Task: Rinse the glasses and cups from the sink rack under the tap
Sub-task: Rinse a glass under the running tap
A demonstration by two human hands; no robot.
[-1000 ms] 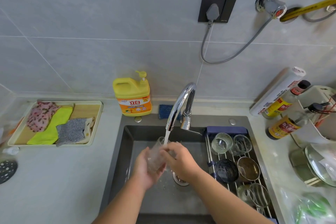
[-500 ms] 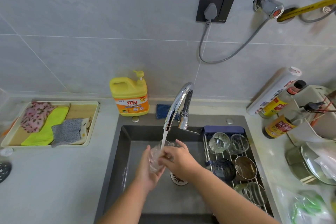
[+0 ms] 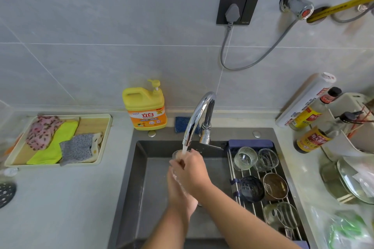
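Note:
Water runs from the chrome tap (image 3: pixel 199 116) onto a clear glass (image 3: pixel 176 154) held over the dark sink (image 3: pixel 141 184). My left hand (image 3: pixel 180 192) holds the glass from below. My right hand (image 3: pixel 191 170) wraps over it from the right, fingers curled at its rim, hiding most of it. On the sink rack (image 3: pixel 261 208) to the right lie several glasses and cups: a ribbed glass (image 3: pixel 245 157), a clear glass (image 3: pixel 267 159), a dark cup (image 3: pixel 252 188), a brown cup (image 3: pixel 276 186) and a clear glass (image 3: pixel 281 215).
A yellow detergent jug (image 3: pixel 145 107) and a blue sponge (image 3: pixel 182 124) stand behind the sink. A tray of cloths (image 3: pixel 58 139) lies on the left counter. Sauce bottles (image 3: pixel 315 137), a wrap roll (image 3: pixel 305 99) and a lidded pan (image 3: pixel 350 184) crowd the right counter.
Both hands have drawn closer together under the stream, and my right hand now covers more of the glass. The view has shifted slightly.

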